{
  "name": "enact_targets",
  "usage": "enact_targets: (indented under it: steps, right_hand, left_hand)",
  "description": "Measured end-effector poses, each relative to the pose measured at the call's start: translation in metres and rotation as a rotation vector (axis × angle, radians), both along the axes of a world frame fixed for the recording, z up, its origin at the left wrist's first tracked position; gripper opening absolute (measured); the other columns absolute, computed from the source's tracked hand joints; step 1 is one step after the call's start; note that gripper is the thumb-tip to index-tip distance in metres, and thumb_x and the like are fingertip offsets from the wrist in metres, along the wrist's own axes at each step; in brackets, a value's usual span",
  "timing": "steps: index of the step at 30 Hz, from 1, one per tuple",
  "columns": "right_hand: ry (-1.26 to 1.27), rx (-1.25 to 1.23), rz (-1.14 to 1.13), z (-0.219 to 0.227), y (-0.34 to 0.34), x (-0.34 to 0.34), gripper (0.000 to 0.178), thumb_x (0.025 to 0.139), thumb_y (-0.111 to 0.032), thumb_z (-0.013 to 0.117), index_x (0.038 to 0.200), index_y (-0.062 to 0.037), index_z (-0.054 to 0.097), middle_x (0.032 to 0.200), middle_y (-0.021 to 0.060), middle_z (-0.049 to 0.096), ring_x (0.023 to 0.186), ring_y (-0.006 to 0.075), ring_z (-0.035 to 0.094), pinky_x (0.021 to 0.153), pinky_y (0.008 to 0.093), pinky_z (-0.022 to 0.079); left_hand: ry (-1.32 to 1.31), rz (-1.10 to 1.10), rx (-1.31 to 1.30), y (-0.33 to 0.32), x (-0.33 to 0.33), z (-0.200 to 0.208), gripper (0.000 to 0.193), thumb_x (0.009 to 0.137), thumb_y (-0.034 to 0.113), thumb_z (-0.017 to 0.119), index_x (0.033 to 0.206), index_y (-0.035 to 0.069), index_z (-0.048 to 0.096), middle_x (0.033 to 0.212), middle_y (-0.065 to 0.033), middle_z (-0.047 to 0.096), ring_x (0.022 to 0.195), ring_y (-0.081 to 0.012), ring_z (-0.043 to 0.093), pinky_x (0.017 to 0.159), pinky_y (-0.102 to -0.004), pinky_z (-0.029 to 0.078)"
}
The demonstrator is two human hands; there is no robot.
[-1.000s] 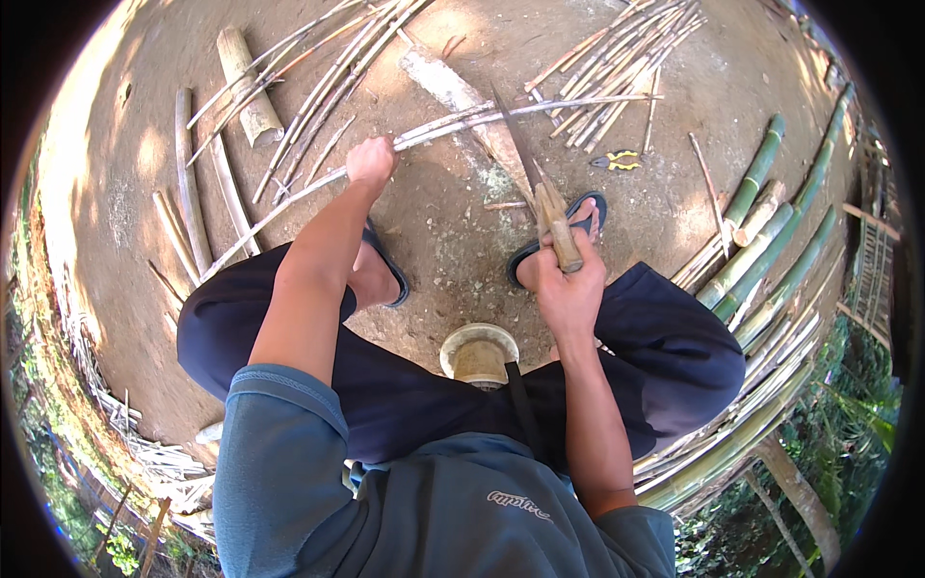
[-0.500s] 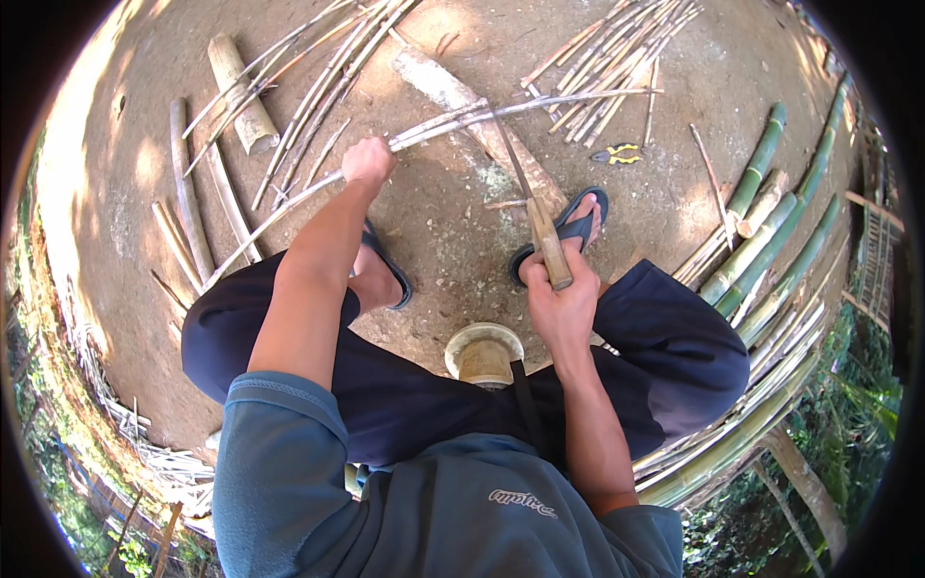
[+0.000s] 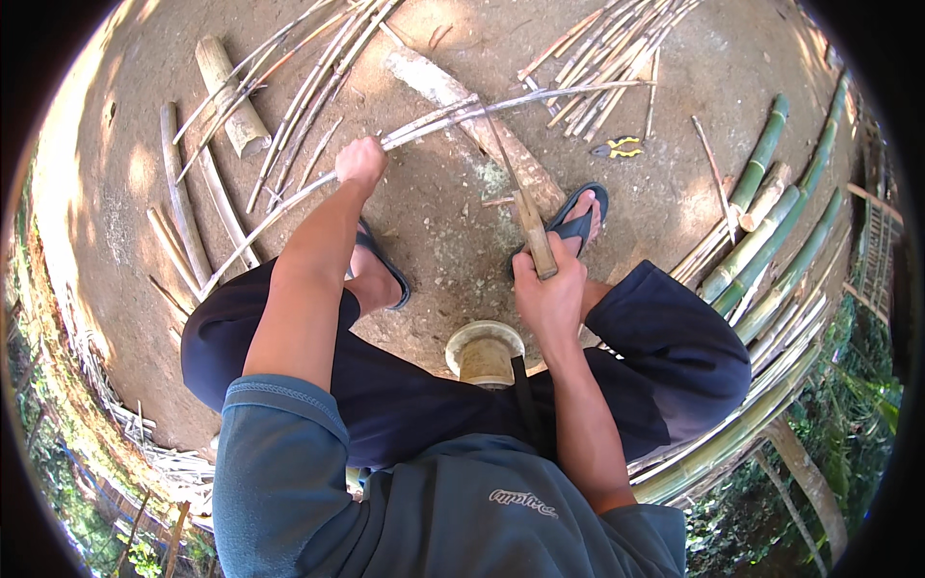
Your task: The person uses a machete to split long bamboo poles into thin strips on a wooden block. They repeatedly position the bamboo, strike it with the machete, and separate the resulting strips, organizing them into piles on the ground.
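Observation:
My left hand (image 3: 361,159) is closed around thin bamboo sticks (image 3: 434,123), at least two lying together, which slant from beside my left knee up to the far right. My right hand (image 3: 552,294) grips the wooden handle (image 3: 535,231) of a long knife. Its narrow dark blade (image 3: 499,143) points away from me, and the far end meets the sticks above a pale log (image 3: 424,77) on the ground. Whether the edge has bitten into the bamboo is too small to tell.
Cut sticks (image 3: 617,58) lie spread at the far right, near yellow-and-black pliers (image 3: 618,147). More sticks (image 3: 323,67) and a short bamboo piece (image 3: 231,96) lie far left. Green bamboo poles (image 3: 761,144) line the right. A round pale stool-like object (image 3: 485,356) stands between my legs.
My right hand and the knife have shifted a little to the left, the handle now more upright in view. My left hand keeps its hold on the sticks.

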State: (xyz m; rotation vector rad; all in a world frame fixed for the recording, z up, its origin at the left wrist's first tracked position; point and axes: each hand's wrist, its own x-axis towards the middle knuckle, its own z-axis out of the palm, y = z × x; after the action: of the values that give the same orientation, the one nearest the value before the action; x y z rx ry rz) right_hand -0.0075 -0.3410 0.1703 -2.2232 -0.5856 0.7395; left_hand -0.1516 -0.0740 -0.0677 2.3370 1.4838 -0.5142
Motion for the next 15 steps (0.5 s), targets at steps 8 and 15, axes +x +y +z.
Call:
enact_targets:
  steps: [8, 15]
  right_hand:
    - [-0.014, 0.014, -0.017, -0.006, 0.003, 0.001, 0.015, 0.078, -0.009, 0.063, 0.077, 0.0029, 0.054, 0.056, 0.0193, 0.052, 0.049, 0.0304, 0.054, 0.051, 0.0414, 0.042]
    - [-0.019, -0.035, -0.030, -0.014, 0.016, 0.000, 0.011, 0.079, -0.008, 0.062, 0.079, 0.0022, 0.058, 0.059, 0.0157, 0.054, 0.052, 0.0237, 0.053, 0.054, 0.0367, 0.043]
  left_hand:
    - [0.028, 0.021, -0.022, 0.005, -0.001, -0.012, 0.026, 0.086, 0.019, 0.052, 0.096, 0.009, 0.075, 0.096, -0.0203, 0.072, 0.090, -0.0362, 0.071, 0.081, -0.0444, 0.056]
    - [0.021, 0.017, -0.049, 0.008, 0.004, -0.006, 0.031, 0.089, 0.018, 0.048, 0.095, 0.003, 0.075, 0.097, -0.0204, 0.072, 0.091, -0.0361, 0.071, 0.083, -0.0434, 0.056]
